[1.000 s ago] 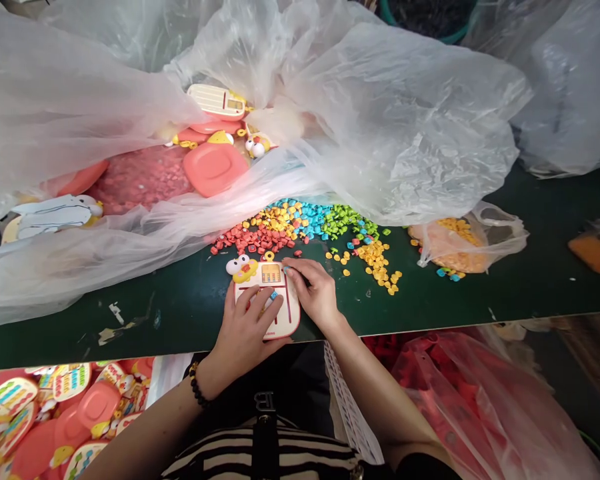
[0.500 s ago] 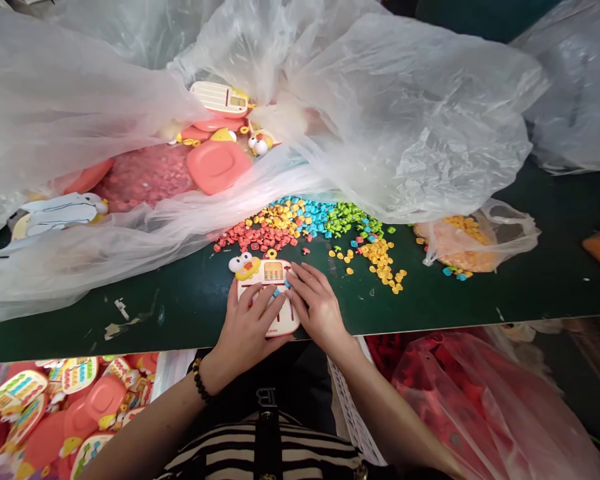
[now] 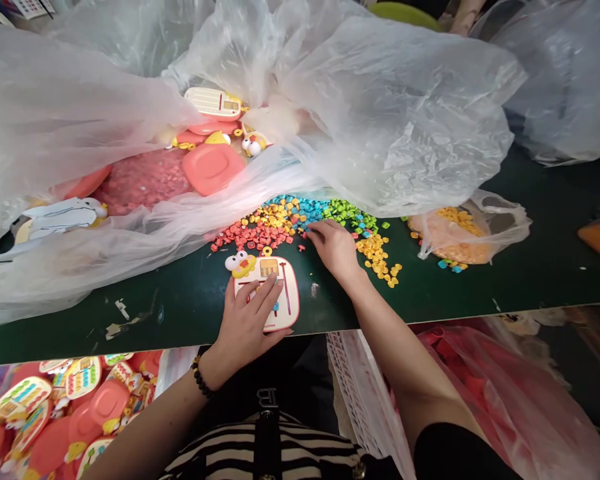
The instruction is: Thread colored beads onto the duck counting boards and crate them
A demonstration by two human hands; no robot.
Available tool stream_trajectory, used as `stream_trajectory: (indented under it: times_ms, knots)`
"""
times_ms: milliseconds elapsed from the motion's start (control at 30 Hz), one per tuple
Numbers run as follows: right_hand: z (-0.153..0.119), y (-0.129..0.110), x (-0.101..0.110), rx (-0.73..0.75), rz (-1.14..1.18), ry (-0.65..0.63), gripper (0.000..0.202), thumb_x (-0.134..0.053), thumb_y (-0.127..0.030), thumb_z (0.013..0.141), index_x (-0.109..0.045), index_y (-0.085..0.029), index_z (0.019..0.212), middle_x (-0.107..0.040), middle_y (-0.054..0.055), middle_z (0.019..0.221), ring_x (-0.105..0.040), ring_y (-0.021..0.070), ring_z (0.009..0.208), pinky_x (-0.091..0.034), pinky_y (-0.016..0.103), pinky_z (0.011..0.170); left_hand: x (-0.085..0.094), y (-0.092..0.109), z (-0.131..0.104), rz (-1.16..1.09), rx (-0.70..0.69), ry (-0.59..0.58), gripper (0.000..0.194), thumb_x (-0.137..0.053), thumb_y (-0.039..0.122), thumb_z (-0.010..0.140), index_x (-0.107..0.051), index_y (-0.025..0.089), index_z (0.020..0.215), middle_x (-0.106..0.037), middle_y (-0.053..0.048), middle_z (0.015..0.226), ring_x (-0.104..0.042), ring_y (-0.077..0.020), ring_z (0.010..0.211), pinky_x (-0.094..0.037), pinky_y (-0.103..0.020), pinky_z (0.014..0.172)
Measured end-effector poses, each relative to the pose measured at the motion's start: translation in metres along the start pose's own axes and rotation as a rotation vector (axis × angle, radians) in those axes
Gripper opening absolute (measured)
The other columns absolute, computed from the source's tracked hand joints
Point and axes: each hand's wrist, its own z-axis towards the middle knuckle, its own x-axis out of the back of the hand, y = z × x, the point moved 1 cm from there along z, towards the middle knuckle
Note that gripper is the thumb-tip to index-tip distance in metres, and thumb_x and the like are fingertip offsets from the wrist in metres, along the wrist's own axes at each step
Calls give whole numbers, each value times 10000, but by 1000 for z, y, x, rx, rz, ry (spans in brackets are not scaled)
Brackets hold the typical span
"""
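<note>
A white toy panel [image 3: 293, 293] with a pink rim, slots and a bug-eyed yellow duck head [image 3: 242, 265] lies near the table's front edge. My left hand [image 3: 250, 310] holds it, the fingers across its face and the thumb along its near edge. A small blue piece [image 3: 276, 307] sits on the panel by those fingers. My right hand [image 3: 336, 250] is at the loose pieces behind the panel, its fingertips pinched together beside the blue pieces [image 3: 313, 210]. What is between those fingertips is too small to make out.
Red pieces [image 3: 255, 235], yellow pieces [image 3: 375, 253] and green pieces [image 3: 350, 213] are heaped nearby. Large plastic bags [image 3: 380, 100] cover the back; a small bag [image 3: 467, 240] stands right. Finished-looking toys [image 3: 55, 413] fill a container lower left. Another person's arm [image 3: 465, 17] shows at the top right.
My right hand has left the panel and moved up and right to the small pieces. My left hand stays on the panel. The view has shifted slightly.
</note>
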Motion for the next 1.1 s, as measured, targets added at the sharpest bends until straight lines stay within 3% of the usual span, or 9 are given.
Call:
stream_trajectory:
  times_ms: [167,333,433,567,767,900,1000,1100]
  knots:
    - [9,2,-6,-39,-80,-44,152,-540,-155,833,-672,-192,898,-683,89,896,-620,215,771,-477,307,667,4,3,6,23,21,-56,691,-719,531,705,-551,198,1287,-551,-116,1362,-518,-313,1094,-255,-587,1087]
    - [-21,-21,6,-89,380,-59,92,-597,-276,847,-641,-202,881,-666,19,801,-599,148,646,-496,270,605,1,1,4,-7,11,-19,650,-715,521,714,-570,180,1248,-570,-109,1341,-503,-317,1108,-229,-582,1102]
    - [-40,-40,-1,15,472,-87,140,-555,-295,893,-671,-217,904,-689,34,897,-637,163,787,-535,302,725,-1,1,2,1,13,-11,616,-696,498,735,-566,178,1245,-560,-109,1354,-492,-323,1123,-218,-593,1100]
    - [-52,-50,-12,98,269,-56,225,-501,-277,932,-713,-240,1000,-705,72,1020,-621,216,980,-520,391,879,0,2,4,23,12,-61,624,-690,486,740,-546,173,1260,-510,-119,1406,-479,-332,1133,-268,-589,1065]
    - [-75,-54,-8,90,181,-47,292,-490,-252,935,-665,-235,1168,-666,80,1215,-585,245,1129,-501,437,965,1,1,4,-29,21,-35,545,-716,463,725,-584,210,1190,-604,-93,1292,-493,-322,1109,-281,-581,1056]
    - [-100,-67,-9,49,233,-64,389,-473,-225,935,-563,-257,1312,-551,70,1382,-451,259,1319,-447,487,1047,-3,-1,-2,-76,18,28,520,-692,495,750,-593,213,1177,-648,-98,1170,-509,-294,1107,-262,-547,1089]
    - [-106,-72,-8,91,276,-133,356,-484,-202,923,-619,-285,1241,-543,52,1394,-382,271,1373,-424,518,1056,-4,-1,-4,-63,24,73,577,-642,508,789,-554,163,1243,-620,-143,1203,-508,-290,1126,-260,-524,1098]
    - [-87,-55,2,130,306,-88,277,-512,-214,912,-684,-265,1122,-585,62,1347,-477,252,1300,-461,467,1023,-3,-1,-3,-36,11,50,619,-632,484,799,-506,164,1314,-567,-144,1320,-496,-308,1147,-256,-538,1088]
